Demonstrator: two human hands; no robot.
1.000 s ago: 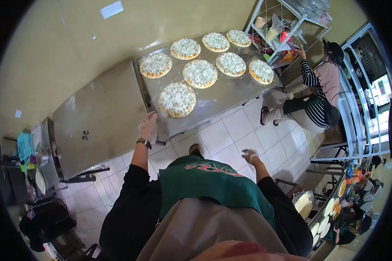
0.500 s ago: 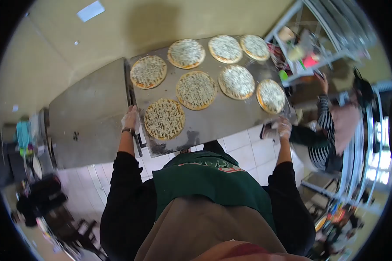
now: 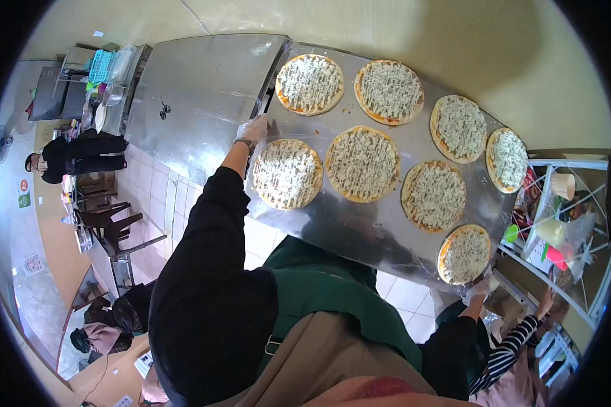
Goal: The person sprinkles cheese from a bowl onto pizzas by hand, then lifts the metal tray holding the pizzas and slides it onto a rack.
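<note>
Steel tray (image 3: pixel 360 230) of pizzas — left hand (image 3: pixel 253 129), right hand (image 3: pixel 476 290) gripping opposite edges.

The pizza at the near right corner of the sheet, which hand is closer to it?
Right. The right hand grips the sheet edge just below that pizza; the left hand holds the opposite edge.

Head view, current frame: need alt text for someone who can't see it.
A person in a green apron grips a large metal tray at both ends, left hand on one edge and right hand on the other, with eight cheese-topped pizzas on it. A bare steel table adjoins on the left; a wire shelf stands to the right.
</note>
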